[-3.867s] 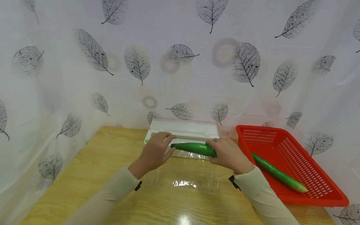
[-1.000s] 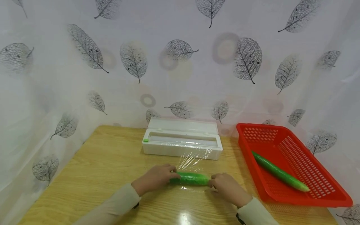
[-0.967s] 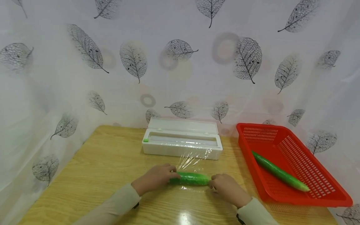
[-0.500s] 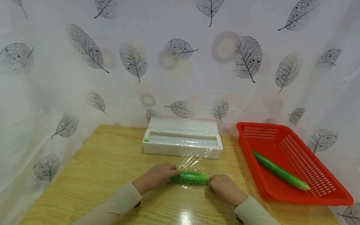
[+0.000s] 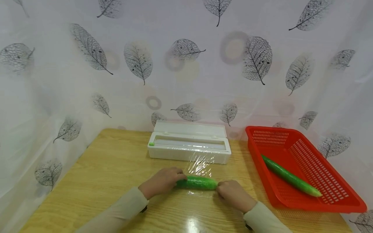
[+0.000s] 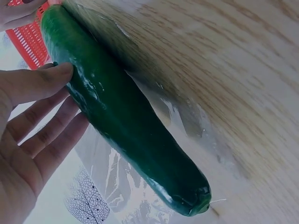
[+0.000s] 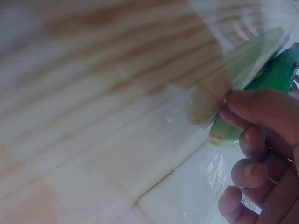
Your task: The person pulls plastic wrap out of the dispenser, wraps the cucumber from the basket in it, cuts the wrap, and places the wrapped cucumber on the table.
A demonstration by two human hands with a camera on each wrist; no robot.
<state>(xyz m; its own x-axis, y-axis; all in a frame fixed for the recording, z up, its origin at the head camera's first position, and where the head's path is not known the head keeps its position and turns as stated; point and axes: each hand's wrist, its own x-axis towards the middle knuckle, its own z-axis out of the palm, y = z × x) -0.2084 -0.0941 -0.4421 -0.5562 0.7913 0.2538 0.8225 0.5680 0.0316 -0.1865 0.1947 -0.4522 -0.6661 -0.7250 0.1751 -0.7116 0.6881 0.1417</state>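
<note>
Low at the frame's centre, the cucumber (image 5: 197, 183) lies crosswise on the film (image 5: 200, 165), left hand (image 5: 162, 182) and right hand (image 5: 233, 194) grasping its opposite ends, equally near.

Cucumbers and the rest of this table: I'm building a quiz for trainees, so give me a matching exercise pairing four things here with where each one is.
Things:
1. wrapped cucumber
2. bare cucumber
3. white film dispenser
4. red basket

Places:
A. at the table's right side
B. between the left hand and right hand
C. at the table's back, lid open
D. inside the basket

Pairs: 1-B, 2-D, 3-C, 4-A
</note>
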